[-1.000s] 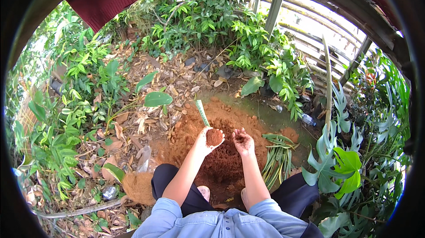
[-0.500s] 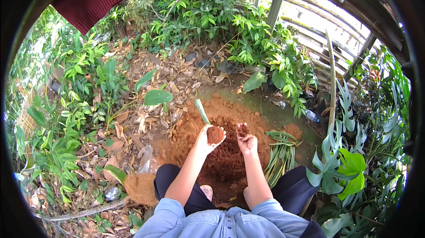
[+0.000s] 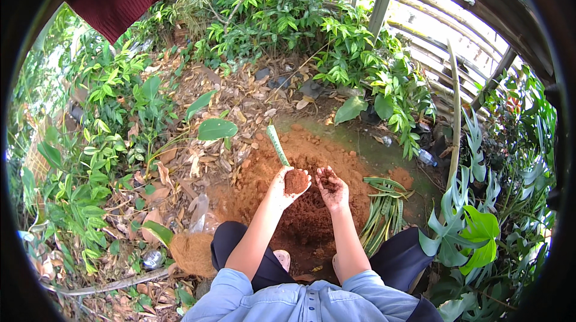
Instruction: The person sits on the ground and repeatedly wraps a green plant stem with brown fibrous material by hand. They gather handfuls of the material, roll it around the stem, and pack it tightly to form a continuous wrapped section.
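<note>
A round ball of reddish-brown soil [image 3: 294, 181] rests in my left hand [image 3: 278, 192], its palm up and the fingers cupped around it. A green striped leaf cutting [image 3: 276, 143] sticks up from beside the same hand; whether its lower end joins the soil ball is hidden. My right hand [image 3: 333, 190] is just to the right, palm up, with dark soil stuck to its fingers. Those fingers are apart and slightly bent, with nothing clearly held. Beneath both hands lies a heap of loose reddish soil [image 3: 306, 220].
Long cut striped leaves [image 3: 384, 211] lie right of the soil heap. A bundle of brown fibre [image 3: 193, 253] sits by my left knee, near a clear plastic bag [image 3: 201, 211]. Dry leaves, shrubs and a bamboo fence [image 3: 444, 40] surround the spot. A plastic bottle [image 3: 427, 157] lies at the right.
My right hand's fingers have spread and turned further up. The left hand keeps the soil ball, and the whole view has shifted slightly.
</note>
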Demonstrator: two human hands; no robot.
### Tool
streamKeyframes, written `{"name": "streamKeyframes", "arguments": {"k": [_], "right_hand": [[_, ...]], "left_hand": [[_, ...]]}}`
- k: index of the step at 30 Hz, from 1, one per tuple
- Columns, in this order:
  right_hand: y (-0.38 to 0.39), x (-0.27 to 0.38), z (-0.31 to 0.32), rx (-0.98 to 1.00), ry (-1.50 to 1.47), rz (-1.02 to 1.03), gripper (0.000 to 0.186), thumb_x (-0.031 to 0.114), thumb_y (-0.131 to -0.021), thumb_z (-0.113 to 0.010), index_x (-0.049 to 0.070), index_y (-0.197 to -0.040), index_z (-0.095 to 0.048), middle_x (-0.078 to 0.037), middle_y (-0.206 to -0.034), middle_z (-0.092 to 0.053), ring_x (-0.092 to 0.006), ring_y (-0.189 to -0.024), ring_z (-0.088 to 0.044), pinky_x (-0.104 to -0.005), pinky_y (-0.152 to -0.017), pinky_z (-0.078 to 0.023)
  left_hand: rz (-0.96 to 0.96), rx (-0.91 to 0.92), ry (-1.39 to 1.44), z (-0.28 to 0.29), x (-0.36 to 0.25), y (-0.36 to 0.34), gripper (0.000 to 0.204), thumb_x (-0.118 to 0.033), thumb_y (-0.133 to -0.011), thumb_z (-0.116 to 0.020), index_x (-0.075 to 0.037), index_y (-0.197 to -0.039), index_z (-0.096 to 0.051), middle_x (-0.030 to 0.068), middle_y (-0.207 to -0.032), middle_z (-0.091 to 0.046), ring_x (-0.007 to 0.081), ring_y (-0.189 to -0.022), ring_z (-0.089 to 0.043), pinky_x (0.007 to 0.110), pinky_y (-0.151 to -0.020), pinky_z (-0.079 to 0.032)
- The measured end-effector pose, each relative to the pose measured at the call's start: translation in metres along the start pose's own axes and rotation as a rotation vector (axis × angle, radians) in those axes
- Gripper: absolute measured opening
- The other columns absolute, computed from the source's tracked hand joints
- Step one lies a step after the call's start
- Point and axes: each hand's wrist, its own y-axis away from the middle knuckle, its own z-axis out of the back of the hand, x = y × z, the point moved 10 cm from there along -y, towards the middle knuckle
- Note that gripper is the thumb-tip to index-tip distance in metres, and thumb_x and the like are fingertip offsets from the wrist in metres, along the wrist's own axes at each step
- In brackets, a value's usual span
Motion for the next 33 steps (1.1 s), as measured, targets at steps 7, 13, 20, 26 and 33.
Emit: {"name": "streamKeyframes", "arguments": {"k": [7,13,20,26,33], "right_hand": [[-0.001,0.000,0.001,-0.056,0.344,0.138,0.032,-0.008,-0.082,-0.046,-0.001,-0.112,-0.051,-0.018,-0.114,-0.056,-0.0302,-0.109,-0.055,-0.0385,-0.095,-0.046],[0.002,-0.005,-0.002,-0.053,0.128,0.031,0.024,0.006,-0.085,-0.050,0.000,-0.109,-0.054,-0.017,-0.116,-0.056,-0.0297,-0.107,-0.055,-0.0422,-0.095,-0.045],[-0.004,-0.001,0.012,-0.091,0.285,0.096,0.020,0.010,-0.090,-0.050,0.002,-0.107,-0.057,-0.014,-0.105,-0.063,-0.0225,-0.094,-0.062,-0.0327,-0.080,-0.053],[-0.004,0.004,0.027,-0.187,0.308,0.157,0.020,0.006,-0.090,-0.049,0.000,-0.108,-0.055,-0.014,-0.105,-0.063,-0.0227,-0.095,-0.062,-0.0297,-0.081,-0.053],[-0.001,0.002,0.016,-0.097,0.228,0.122,0.027,-0.011,-0.081,-0.049,-0.002,-0.106,-0.053,-0.016,-0.109,-0.060,-0.0262,-0.105,-0.058,-0.0341,-0.090,-0.050]], "left_hand": [[-0.039,0.044,-0.056,-0.004,-0.008,-0.003,0.022,-0.021,-0.087,-0.052,0.000,-0.088,-0.059,0.0149,-0.089,-0.065,0.0296,-0.085,-0.063,0.043,-0.081,-0.052],[-0.067,0.038,-0.066,-0.003,-0.011,-0.004,0.021,-0.020,-0.087,-0.052,0.000,-0.089,-0.058,0.0149,-0.089,-0.064,0.0295,-0.084,-0.063,0.043,-0.080,-0.052],[-0.080,0.017,-0.055,0.002,-0.010,-0.005,0.022,-0.020,-0.086,-0.053,0.001,-0.091,-0.058,0.0147,-0.088,-0.064,0.0289,-0.083,-0.063,0.043,-0.079,-0.053],[-0.039,0.029,-0.035,0.001,-0.006,-0.004,0.020,-0.019,-0.090,-0.048,0.000,-0.092,-0.052,0.0178,-0.090,-0.062,0.0302,-0.082,-0.063,0.043,-0.075,-0.054],[-0.050,0.010,-0.043,0.003,-0.007,-0.004,0.021,-0.020,-0.087,-0.051,0.000,-0.091,-0.056,0.0155,-0.090,-0.063,0.0290,-0.084,-0.063,0.043,-0.079,-0.053]]}}
